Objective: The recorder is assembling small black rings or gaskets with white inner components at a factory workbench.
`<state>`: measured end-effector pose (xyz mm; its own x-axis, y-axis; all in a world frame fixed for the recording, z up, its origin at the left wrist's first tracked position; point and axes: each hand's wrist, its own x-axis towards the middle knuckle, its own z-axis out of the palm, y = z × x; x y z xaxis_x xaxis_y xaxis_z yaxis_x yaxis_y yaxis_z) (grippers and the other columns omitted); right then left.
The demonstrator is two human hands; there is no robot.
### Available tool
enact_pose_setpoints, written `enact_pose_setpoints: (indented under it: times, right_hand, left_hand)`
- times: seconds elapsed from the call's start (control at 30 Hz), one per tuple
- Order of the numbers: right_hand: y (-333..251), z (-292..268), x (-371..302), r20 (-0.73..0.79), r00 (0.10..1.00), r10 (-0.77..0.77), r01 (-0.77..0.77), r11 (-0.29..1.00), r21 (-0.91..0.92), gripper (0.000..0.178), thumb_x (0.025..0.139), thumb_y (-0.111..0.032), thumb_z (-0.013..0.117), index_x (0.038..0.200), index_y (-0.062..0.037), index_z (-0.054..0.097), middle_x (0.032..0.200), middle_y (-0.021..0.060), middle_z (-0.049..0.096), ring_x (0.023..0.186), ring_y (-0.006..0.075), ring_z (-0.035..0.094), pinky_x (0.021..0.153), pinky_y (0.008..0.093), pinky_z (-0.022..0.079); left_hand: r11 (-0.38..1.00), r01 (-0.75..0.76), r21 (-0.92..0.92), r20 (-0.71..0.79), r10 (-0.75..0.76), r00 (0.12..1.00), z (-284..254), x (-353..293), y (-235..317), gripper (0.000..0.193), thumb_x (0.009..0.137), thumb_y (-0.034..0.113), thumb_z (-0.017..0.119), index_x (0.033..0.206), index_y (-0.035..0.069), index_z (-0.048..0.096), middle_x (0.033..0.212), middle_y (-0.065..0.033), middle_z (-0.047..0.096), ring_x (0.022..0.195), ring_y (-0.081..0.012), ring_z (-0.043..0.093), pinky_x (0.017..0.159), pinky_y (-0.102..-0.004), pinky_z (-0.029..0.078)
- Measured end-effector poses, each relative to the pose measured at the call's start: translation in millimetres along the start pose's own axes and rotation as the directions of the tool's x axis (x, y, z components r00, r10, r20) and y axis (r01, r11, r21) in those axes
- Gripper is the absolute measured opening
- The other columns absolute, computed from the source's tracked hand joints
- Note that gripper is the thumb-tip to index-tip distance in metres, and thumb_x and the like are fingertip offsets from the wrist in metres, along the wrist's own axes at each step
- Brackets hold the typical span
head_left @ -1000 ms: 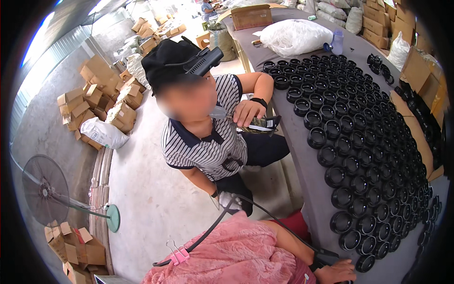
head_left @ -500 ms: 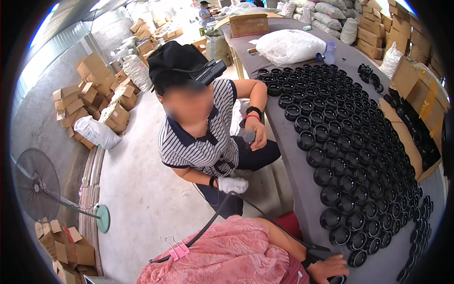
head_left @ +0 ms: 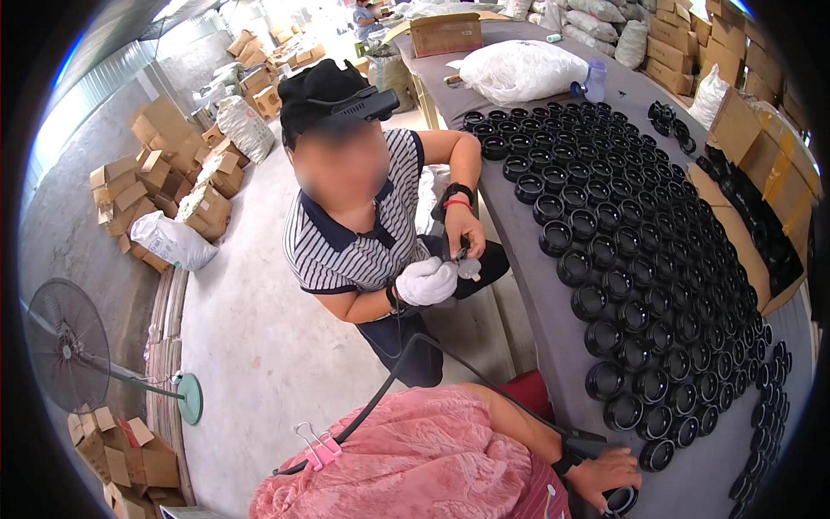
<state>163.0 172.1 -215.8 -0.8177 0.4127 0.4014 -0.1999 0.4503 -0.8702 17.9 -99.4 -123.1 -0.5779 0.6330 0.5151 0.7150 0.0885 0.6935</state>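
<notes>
My left hand (head_left: 605, 477) reaches from the lower edge onto the grey-covered table (head_left: 553, 363). Its fingers and thumb curve over a black ring-shaped part (head_left: 621, 500) at the bottom of the view, gripping its edge. The wrist wears a black band with a small dark device (head_left: 586, 445), from which a black cable runs back. Just beyond my fingers sits another black ring (head_left: 657, 455), at the near end of many similar rings standing in close rows. My right hand is out of view.
A person in a striped shirt (head_left: 354, 251) sits beside the table, a white-gloved hand (head_left: 426, 282) and a bare hand (head_left: 465, 232) together at a small part. A white bag (head_left: 523, 76) and cardboard box (head_left: 445, 35) stand farther along. A fan (head_left: 67, 346) is at left.
The other person's gloved hand has risen to meet their bare hand. My left hand stays at the black ring, with only a small shift. The whole view has shifted slightly.
</notes>
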Motion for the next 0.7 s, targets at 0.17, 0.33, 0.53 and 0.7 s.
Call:
enact_pose_setpoints:
  times: [0.17, 0.33, 0.53, 0.7]
  right_hand:
    - [-9.8, 2.4, 3.4, 0.003, 1.000, -0.017, 0.017, 1.000, -0.001, 0.042, 0.089, -0.013, 0.070, 0.119, -0.0014, 0.043, 0.103, 0.0142, 0.053, 0.077, 0.0250, 0.057, 0.063, 0.0313, 0.050]
    - [-29.9, 7.9, 8.7, 0.017, 0.998, -0.058, 0.058, 0.998, -0.003, 0.039, 0.089, -0.013, 0.069, 0.117, -0.0018, 0.044, 0.101, 0.0131, 0.053, 0.075, 0.0238, 0.056, 0.061, 0.0304, 0.049]
    - [-77.4, 26.5, 14.3, 0.043, 0.991, 0.126, -0.133, 0.950, 0.283, 0.024, 0.091, -0.013, 0.066, 0.105, -0.0027, 0.049, 0.094, 0.0108, 0.053, 0.067, 0.0207, 0.052, 0.055, 0.0278, 0.044]
    - [-67.5, 23.3, 11.2, -0.019, 0.995, -0.099, 0.097, 0.993, -0.070, 0.024, 0.092, -0.014, 0.065, 0.105, -0.0021, 0.049, 0.093, 0.0104, 0.053, 0.068, 0.0209, 0.054, 0.055, 0.0294, 0.045]
  left_hand:
    - [1.000, 0.013, -0.024, -0.019, -0.013, 1.000, 3.2, -0.8, 1.2, 0.081, 0.072, 0.076, 0.065, 0.123, 0.014, 0.059, 0.118, -0.0117, 0.061, 0.112, -0.0340, 0.053, 0.095, -0.0516, 0.037]
    - [1.000, 0.019, -0.007, -0.020, -0.019, 1.000, 5.0, -1.2, 1.2, 0.080, 0.072, 0.077, 0.065, 0.123, 0.015, 0.059, 0.119, -0.0122, 0.060, 0.114, -0.0348, 0.053, 0.097, -0.0533, 0.036]
    - [1.000, 0.017, 0.002, -0.022, -0.017, 1.000, 10.0, -3.5, -1.0, 0.079, 0.073, 0.077, 0.064, 0.123, 0.016, 0.059, 0.119, -0.0133, 0.059, 0.115, -0.0362, 0.052, 0.097, -0.0544, 0.036]
    - [1.000, 0.016, 0.017, -0.041, -0.015, 0.999, 11.4, -3.9, -0.2, 0.078, 0.074, 0.077, 0.063, 0.123, 0.016, 0.059, 0.119, -0.0133, 0.060, 0.115, -0.0360, 0.052, 0.096, -0.0534, 0.036]
